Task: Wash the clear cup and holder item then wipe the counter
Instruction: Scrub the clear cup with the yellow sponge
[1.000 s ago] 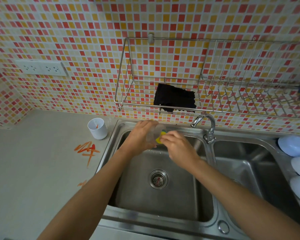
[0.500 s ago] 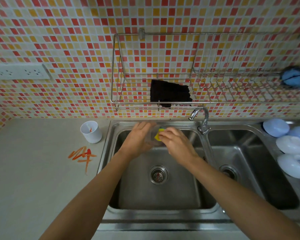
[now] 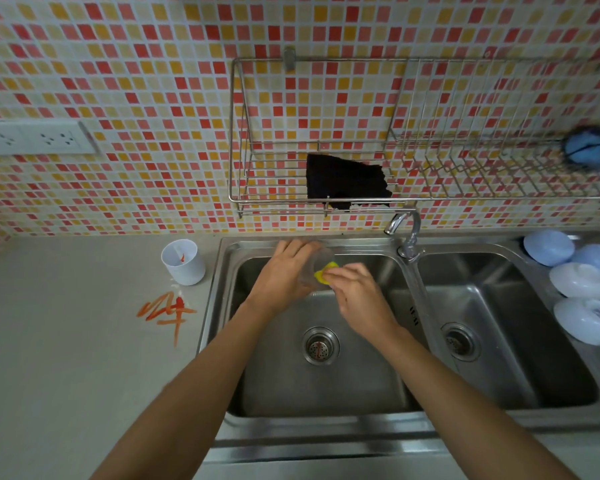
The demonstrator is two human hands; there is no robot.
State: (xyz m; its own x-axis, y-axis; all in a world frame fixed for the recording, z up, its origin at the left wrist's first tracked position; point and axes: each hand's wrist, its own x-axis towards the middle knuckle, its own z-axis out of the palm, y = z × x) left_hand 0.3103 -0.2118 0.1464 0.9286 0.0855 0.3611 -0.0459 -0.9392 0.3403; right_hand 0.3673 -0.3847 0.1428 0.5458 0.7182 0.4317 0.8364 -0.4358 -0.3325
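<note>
**Cup held over left basin, sponge applied**

Cup [image 3: 317, 268], clear plastic, is held tilted above the rear of the left sink basin [image 3: 326, 386], well above the drain [image 3: 320, 345]. The left hand [image 3: 284, 278] wraps it from the left side, its grip curled round the cup wall. The right hand [image 3: 357, 292] pinches a yellow sponge [image 3: 324, 273] at the cup's mouth; how far the sponge reaches inside cannot be told.

The white holder [image 3: 183, 261] stands upright on the grey surface [image 3: 66, 358], just left of the sink rim, with an orange smear on its inner wall. Orange streaks [image 3: 167, 311] mark the surface near the holder's base, on the side nearer the camera.

The faucet [image 3: 407, 233] stands on the divider between the two basins. Above it a wire rack [image 3: 326, 199] is fixed to the mosaic-tiled wall and carries a black cloth [image 3: 345, 181]. Pale blue bowls [image 3: 579, 282] lie upside down along the far right edge of the sink.
</note>
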